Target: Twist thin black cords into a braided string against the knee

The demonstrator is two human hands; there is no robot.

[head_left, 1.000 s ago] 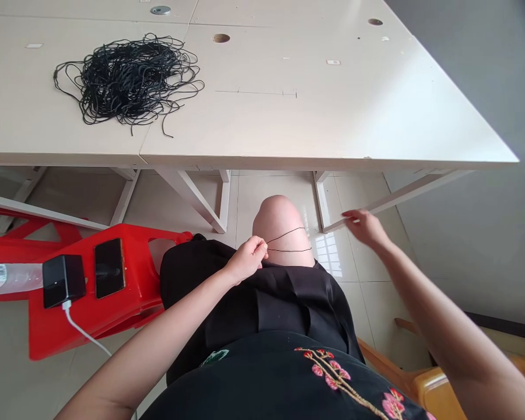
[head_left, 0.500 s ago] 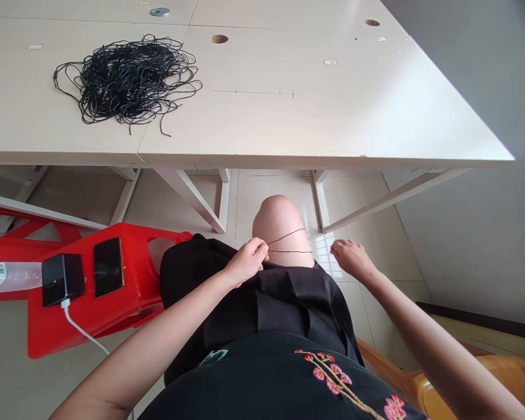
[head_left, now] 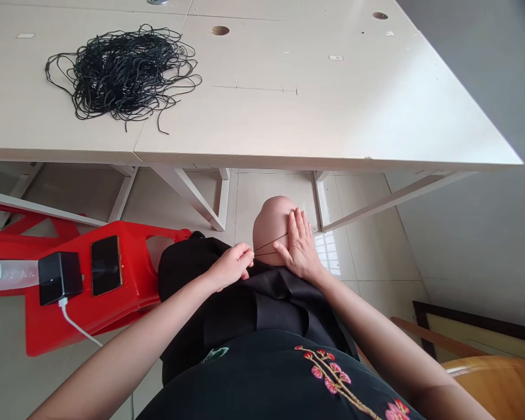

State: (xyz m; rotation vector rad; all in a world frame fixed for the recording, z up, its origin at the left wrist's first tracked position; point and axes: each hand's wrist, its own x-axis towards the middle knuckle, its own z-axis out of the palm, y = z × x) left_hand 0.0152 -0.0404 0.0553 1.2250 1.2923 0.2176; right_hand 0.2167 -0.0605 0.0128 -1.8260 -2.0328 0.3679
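Observation:
Two thin black strands (head_left: 269, 244) run across the bare knee (head_left: 273, 219), spreading apart from my left hand (head_left: 234, 265). The fingertips of that hand are pinched on their ends, just left of the knee over the black skirt. My right hand (head_left: 301, 245) lies flat on the right side of the knee, fingers stretched out and thumb apart, with its palm over the far parts of the strands. A loose heap of black cord (head_left: 122, 73) rests on the table at the upper left.
The pale table (head_left: 332, 122) spans the top, its front edge beyond the knee. At left a red stool (head_left: 135, 280) bears a phone (head_left: 106, 265), a black box (head_left: 60, 277) with a white cable, and a plastic bottle (head_left: 17, 274). A wooden chair (head_left: 494, 385) stands at lower right.
My right hand has moved left and come down flat on the knee, over the strands. My left hand has shifted slightly left, still pinching them. The view has shifted a little.

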